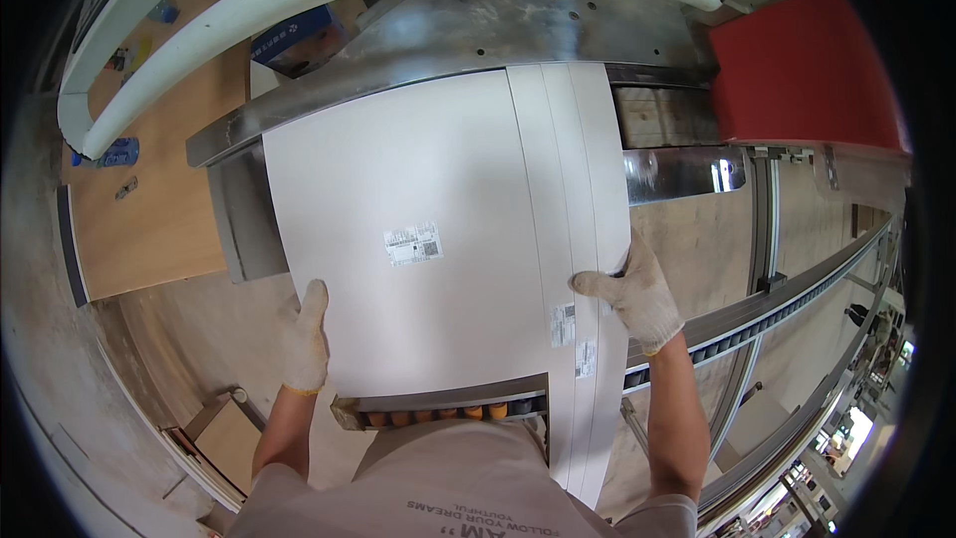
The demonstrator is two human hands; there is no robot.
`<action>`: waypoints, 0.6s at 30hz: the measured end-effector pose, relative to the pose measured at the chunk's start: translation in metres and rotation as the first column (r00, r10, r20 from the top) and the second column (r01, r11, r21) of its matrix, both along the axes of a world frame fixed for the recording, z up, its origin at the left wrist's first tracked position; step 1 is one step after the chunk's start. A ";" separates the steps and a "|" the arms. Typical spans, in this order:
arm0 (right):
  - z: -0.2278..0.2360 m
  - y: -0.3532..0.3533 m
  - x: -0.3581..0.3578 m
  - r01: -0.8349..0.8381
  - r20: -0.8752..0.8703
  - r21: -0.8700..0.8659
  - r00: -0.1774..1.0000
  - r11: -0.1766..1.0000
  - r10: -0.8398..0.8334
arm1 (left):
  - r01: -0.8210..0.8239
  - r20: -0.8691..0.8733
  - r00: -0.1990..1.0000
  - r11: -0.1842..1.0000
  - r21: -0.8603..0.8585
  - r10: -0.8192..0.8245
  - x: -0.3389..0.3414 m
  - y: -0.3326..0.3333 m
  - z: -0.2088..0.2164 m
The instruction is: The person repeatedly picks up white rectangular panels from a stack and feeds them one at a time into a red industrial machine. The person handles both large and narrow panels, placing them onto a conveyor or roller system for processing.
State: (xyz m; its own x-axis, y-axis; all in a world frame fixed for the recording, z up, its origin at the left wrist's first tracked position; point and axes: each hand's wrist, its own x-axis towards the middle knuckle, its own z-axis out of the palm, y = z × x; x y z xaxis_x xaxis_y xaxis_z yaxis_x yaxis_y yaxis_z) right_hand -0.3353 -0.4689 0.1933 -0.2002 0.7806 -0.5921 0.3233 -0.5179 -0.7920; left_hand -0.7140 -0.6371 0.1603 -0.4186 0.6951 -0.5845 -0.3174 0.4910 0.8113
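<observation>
A large white flat rectangular panel (408, 179) lies in front of the person, with its upper edge at the grey metal plate (428, 40), which is at twelve o'clock from the panel's middle. Along its right side, at three o'clock, there is a set of long narrow white strips (605, 179), and these strips extend lower than the panel, toward five o'clock. A white printed paper label (412, 244) is near the middle of the panel, and two smaller labels (564, 325) are on the strips. The left hand (307, 339), in an off-white knitted glove, is at the panel's left edge, between seven and eight o'clock; its thumb points up along this edge, but its other fingers are hidden, so I cannot tell whether it grasps. The right hand (645, 301), in a similar glove, is between three and four o'clock and grasps the strips at their outer edge, with the thumb lying over the top face. At six o'clock, just beside the panel's lower edge, is a short rail with orange and black rollers (438, 414). A light-brown wooden bench (149, 229) stands at nine o'clock, with a blue plastic bottle (121, 152) on it. A bright red box-shaped cover (807, 70) is at two o'clock, well apart from both hands.
</observation>
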 end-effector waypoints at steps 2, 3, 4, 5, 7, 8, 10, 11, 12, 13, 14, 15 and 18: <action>0.001 0.003 0.002 -0.016 -0.008 0.017 1.000 1.000 0.016 | 0.001 -0.083 0.997 0.999 -0.052 -0.006 0.000 0.002 0.003; 0.000 0.004 0.002 -0.018 0.003 0.001 1.000 1.000 0.018 | 0.029 -0.115 0.993 0.998 -0.060 -0.036 0.000 0.002 0.004; 0.000 0.005 0.003 -0.025 0.029 -0.004 0.999 1.000 0.025 | 0.029 -0.123 0.992 0.995 -0.098 -0.041 -0.001 0.002 0.004; -0.001 0.005 0.003 -0.034 0.078 0.000 0.996 0.999 0.034 | 0.054 -0.120 0.990 0.990 -0.129 -0.070 -0.001 0.001 0.004; -0.003 0.004 0.003 0.012 0.008 -0.028 1.000 1.000 -0.011 | 0.045 -0.092 0.994 0.991 -0.123 -0.056 -0.001 0.000 0.002; -0.004 0.004 0.003 0.023 -0.007 -0.031 1.000 0.999 -0.023 | 0.006 -0.068 0.998 0.996 -0.089 -0.012 0.000 -0.001 0.000; -0.005 0.004 0.003 0.041 -0.032 -0.043 0.999 0.998 -0.042 | -0.039 -0.034 0.999 0.998 -0.058 0.037 0.000 -0.003 -0.005; -0.006 0.004 0.004 0.033 -0.047 -0.028 0.998 0.999 -0.035 | -0.045 -0.026 0.999 0.997 -0.055 0.044 0.001 -0.004 -0.007; -0.006 0.005 0.004 0.038 -0.044 -0.073 0.998 0.997 -0.042 | -0.055 -0.014 0.998 0.998 -0.034 0.054 0.001 -0.005 -0.009; -0.007 0.006 0.004 0.033 -0.046 -0.106 0.998 0.994 -0.038 | -0.057 -0.020 0.998 0.997 -0.059 0.055 0.001 -0.005 -0.011; -0.007 0.006 0.004 0.046 -0.011 -0.122 0.999 0.991 -0.048 | -0.060 -0.022 0.998 0.996 -0.064 0.059 0.001 -0.006 -0.012; -0.008 0.007 0.005 0.051 -0.059 -0.123 0.996 0.991 -0.059 | -0.079 -0.024 0.997 0.994 -0.070 0.077 0.001 -0.006 -0.012; -0.010 0.008 0.006 0.082 -0.078 -0.100 0.993 0.992 -0.090 | -0.059 0.015 0.998 0.997 -0.057 0.060 -0.001 -0.008 -0.014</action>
